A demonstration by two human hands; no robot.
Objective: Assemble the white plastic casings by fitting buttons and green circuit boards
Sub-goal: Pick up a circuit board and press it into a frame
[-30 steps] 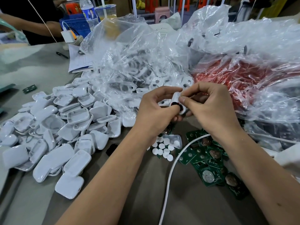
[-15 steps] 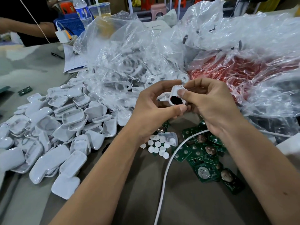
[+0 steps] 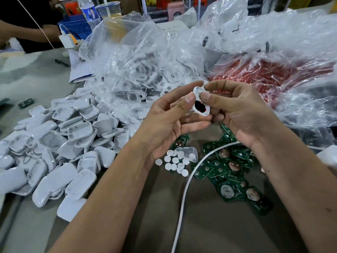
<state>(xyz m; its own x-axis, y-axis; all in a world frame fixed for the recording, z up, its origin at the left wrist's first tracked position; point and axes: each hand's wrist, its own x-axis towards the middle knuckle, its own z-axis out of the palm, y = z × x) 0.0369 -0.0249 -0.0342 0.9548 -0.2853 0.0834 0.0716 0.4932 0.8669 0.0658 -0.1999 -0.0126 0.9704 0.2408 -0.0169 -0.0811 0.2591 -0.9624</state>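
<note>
Both hands hold one white plastic casing [image 3: 198,94] up over the table, its inner side facing me with a dark round opening in it. My left hand [image 3: 169,121] pinches its left edge between thumb and fingers. My right hand [image 3: 235,110] pinches its right edge, thumb pressed on the inside. Below the hands lie several small white round buttons [image 3: 175,163] beside a clear little tray [image 3: 189,154]. A heap of green circuit boards [image 3: 228,170] lies under my right wrist.
A big pile of white casing halves [image 3: 60,143] covers the table's left. Clear plastic bags [image 3: 145,61] of white parts and a red-filled bag [image 3: 273,79] fill the back. A white cable [image 3: 184,198] runs toward me. Another person's arm [image 3: 36,33] is at far left.
The casing has been turned in my fingers, its inner side now toward me, and both hands have risen slightly. My left fingers have opened out below it.
</note>
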